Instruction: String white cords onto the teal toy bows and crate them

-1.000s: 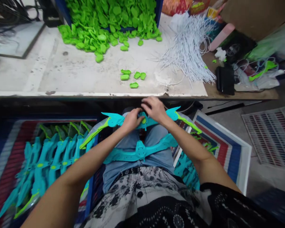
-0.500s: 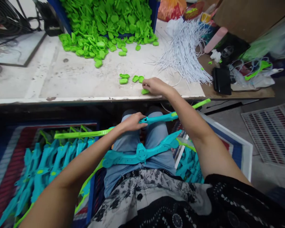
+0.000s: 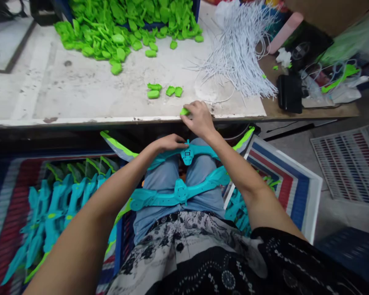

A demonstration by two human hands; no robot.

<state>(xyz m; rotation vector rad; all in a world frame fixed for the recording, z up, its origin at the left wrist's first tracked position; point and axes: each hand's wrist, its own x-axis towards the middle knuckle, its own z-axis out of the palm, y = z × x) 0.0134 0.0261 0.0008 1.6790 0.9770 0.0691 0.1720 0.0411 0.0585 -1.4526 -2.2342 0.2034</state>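
My left hand [image 3: 169, 143] grips a teal toy bow with green tips [image 3: 189, 154] near its middle, held above my knees just below the table edge. My right hand [image 3: 197, 117] is closed in a pinch on a small green plastic piece [image 3: 184, 111] at the front edge of the table [image 3: 80, 98]. A second teal bow [image 3: 180, 191] lies across my lap. Three more loose green pieces [image 3: 162, 90] sit on the table a little beyond my right hand.
A big heap of green pieces [image 3: 123, 20] spills from a blue bin at the back. A bundle of white cords [image 3: 240, 53] lies at the right, with a black box [image 3: 289, 92] beyond. Stacked teal bows [image 3: 58, 205] fill a tray at my left.
My right hand picked the green piece off the table edge and drew it back toward me. My left hand turned the bow from edge-on to flat, its hub facing up.
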